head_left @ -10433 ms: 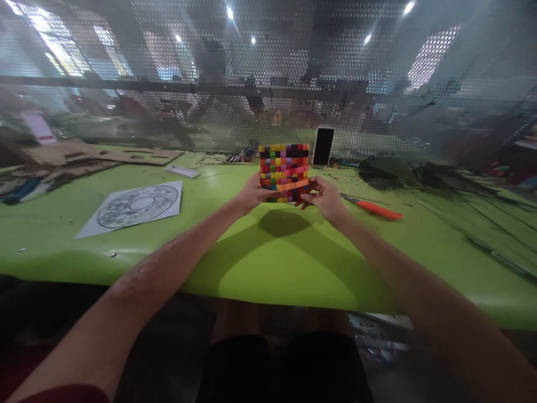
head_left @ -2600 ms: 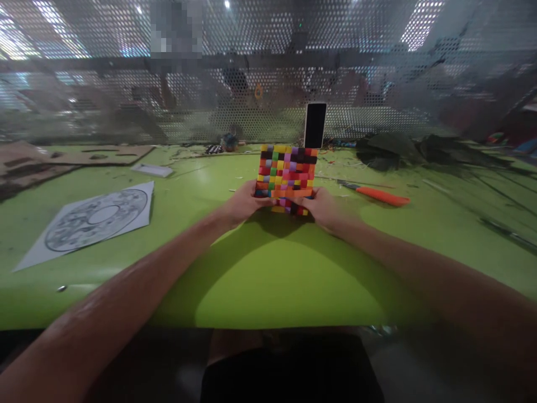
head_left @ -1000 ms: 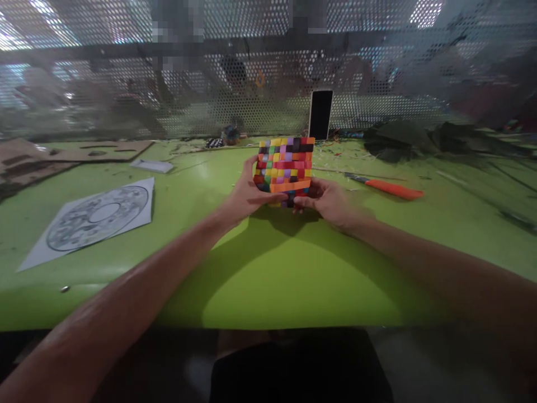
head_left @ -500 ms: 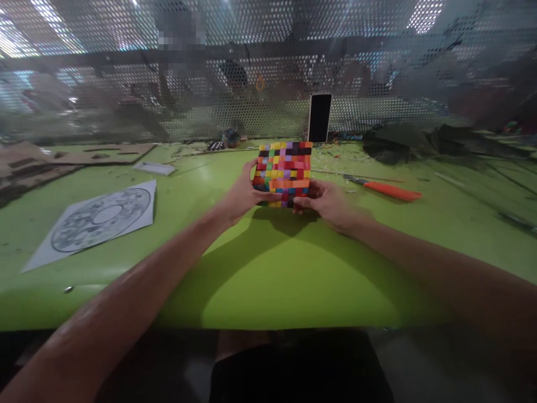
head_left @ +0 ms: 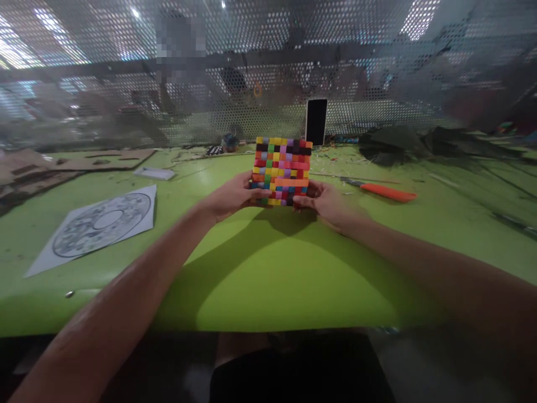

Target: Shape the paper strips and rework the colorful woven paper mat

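Observation:
A multicoloured woven-strip panel (head_left: 281, 168), with a checkered pattern of yellow, red, purple, black and green, is held up facing me in the middle of the view. My left hand (head_left: 235, 195) grips its lower left edge, the thumb lying across the front. At the lower right corner my right hand (head_left: 323, 202) pinches it, thumb on the front face. The other fingers of both hands are partly hidden behind the panel. Its shadow falls on the green table (head_left: 260, 280) below.
A printed ring-pattern sheet (head_left: 100, 221) lies at left, with a white tray-like piece (head_left: 154, 173) and cardboard (head_left: 96, 160) behind it. An orange-handled knife (head_left: 386, 192) lies at right. A phone-like device (head_left: 316, 121) stands against the perforated metal screen (head_left: 268, 73). Dark sheets (head_left: 394, 144) lie back right.
My left hand has slid down and left along the panel's edge. The panel now faces me more squarely, with more of its left side showing. My right hand keeps its hold.

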Demonstrator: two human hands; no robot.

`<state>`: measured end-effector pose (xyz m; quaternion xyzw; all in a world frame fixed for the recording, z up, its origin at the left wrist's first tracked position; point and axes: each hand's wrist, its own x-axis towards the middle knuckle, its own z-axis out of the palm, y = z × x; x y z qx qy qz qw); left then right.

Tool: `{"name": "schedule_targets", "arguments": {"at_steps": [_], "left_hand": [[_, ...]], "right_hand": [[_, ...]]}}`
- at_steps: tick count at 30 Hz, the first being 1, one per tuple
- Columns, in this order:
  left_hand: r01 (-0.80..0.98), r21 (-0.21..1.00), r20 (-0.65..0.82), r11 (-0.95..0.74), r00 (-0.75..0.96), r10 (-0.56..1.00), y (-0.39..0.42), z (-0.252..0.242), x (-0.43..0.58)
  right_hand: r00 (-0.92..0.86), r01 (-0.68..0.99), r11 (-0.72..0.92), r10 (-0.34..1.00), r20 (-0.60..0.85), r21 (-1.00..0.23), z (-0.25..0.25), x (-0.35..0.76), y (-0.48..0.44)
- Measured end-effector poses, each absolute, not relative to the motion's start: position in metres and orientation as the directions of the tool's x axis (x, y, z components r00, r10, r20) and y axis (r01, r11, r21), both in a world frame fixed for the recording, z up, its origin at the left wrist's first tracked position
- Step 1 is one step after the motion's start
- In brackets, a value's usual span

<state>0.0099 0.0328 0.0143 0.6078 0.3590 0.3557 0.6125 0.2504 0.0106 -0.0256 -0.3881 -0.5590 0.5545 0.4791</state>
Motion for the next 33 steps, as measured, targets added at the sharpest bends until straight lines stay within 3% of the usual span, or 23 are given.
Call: {"name": "schedule_targets", "arguments": {"at_steps": [11,33], "left_hand": [[0.082,0.996,-0.076,0.033,0.597,0.799,0.041,0.019,-0.009],[0.145,0.988,-0.031,-0.053,0.520,0.853,0.041,0.019,-0.009]], "right_hand": [[-0.237,-0.100,0.058,0.968,0.080,-0.993,-0.024,0.252,0.011],[-0.286,-0.155,-0.025,0.958,0.021,-0.988,-0.023,0.255,0.014]]}}
